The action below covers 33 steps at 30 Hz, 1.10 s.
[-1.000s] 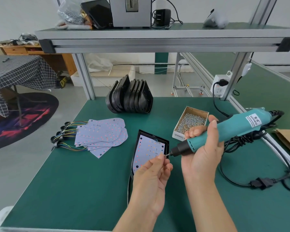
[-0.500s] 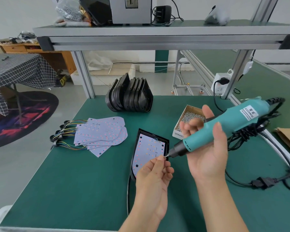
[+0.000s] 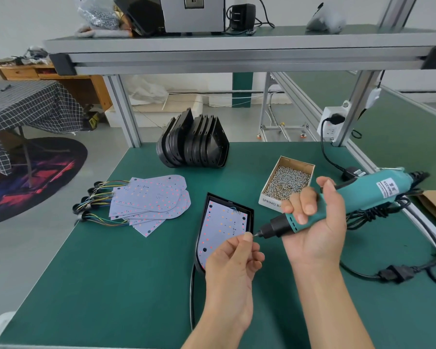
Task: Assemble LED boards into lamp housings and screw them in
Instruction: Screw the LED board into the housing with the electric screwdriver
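Observation:
A black lamp housing (image 3: 249, 214) lies flat mid-table with a white LED board (image 3: 222, 225) seated inside it. My right hand (image 3: 315, 222) grips a teal electric screwdriver (image 3: 363, 195), held nearly level with its bit pointing left. My left hand (image 3: 233, 260) hovers over the housing's near end and pinches something tiny, likely a screw, at the bit tip. A fan of spare LED boards (image 3: 154, 200) with coloured wires lies to the left. Empty black housings (image 3: 194, 144) stand stacked at the back.
An open cardboard box of screws (image 3: 288, 178) sits right of the housing. The screwdriver's black cable (image 3: 393, 273) coils along the table's right side. A power strip (image 3: 334, 123) hangs on the right frame post. A shelf (image 3: 237, 50) spans overhead.
My right hand turned palm-up and regripped the screwdriver, lowering its body toward level. My left hand stayed at the bit tip, fingers pinched.

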Each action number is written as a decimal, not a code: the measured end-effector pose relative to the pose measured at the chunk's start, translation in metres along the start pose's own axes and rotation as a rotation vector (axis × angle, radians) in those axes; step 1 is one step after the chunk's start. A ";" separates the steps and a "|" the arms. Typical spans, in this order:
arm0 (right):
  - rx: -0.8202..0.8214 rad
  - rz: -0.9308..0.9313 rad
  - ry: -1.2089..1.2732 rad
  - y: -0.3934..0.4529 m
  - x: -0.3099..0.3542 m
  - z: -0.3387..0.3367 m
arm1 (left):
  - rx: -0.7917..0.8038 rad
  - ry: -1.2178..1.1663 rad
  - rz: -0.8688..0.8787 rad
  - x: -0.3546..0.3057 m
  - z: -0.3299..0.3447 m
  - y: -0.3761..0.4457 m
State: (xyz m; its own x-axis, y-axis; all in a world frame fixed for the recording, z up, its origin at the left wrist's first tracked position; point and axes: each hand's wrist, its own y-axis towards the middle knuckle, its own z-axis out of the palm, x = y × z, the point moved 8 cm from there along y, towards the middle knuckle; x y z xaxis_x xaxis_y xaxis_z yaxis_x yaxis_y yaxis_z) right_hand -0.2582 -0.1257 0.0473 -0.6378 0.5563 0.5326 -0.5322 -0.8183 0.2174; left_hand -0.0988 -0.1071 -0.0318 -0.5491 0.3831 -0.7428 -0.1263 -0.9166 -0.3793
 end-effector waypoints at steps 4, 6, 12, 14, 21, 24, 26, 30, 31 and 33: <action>-0.034 0.007 0.032 0.003 -0.003 -0.008 | -0.004 -0.005 -0.002 0.001 0.003 0.001; -0.037 0.004 0.045 0.004 -0.003 -0.008 | 0.009 -0.034 -0.020 0.002 0.004 0.002; -0.094 -0.011 0.080 0.011 -0.004 -0.011 | 0.073 -0.017 -0.062 0.002 0.015 -0.008; -0.130 -0.029 0.077 0.016 -0.003 -0.015 | 0.066 0.087 -0.067 0.000 0.009 -0.013; -0.246 -0.091 -0.092 0.037 -0.010 -0.036 | -0.320 0.653 0.436 -0.105 -0.064 0.001; -0.253 -0.106 -0.155 0.043 -0.017 -0.038 | -0.369 0.863 0.372 -0.132 -0.079 0.035; -0.246 -0.107 -0.171 0.046 -0.023 -0.039 | -0.283 1.058 0.243 -0.125 -0.076 0.057; -0.221 -0.114 -0.206 0.049 -0.029 -0.038 | -0.113 1.279 0.129 -0.098 -0.061 0.078; -0.217 -0.115 -0.212 0.048 -0.031 -0.038 | -0.095 1.294 0.107 -0.092 -0.059 0.080; -0.212 -0.113 -0.220 0.048 -0.034 -0.037 | -0.060 1.294 0.085 -0.084 -0.057 0.082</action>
State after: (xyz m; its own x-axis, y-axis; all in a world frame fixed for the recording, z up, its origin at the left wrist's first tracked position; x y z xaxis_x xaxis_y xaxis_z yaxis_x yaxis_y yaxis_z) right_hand -0.2827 -0.1780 0.0092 -0.4445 0.5786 0.6838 -0.7115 -0.6918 0.1229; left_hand -0.0159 -0.2079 -0.0323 0.6428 0.1870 -0.7428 -0.0749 -0.9498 -0.3039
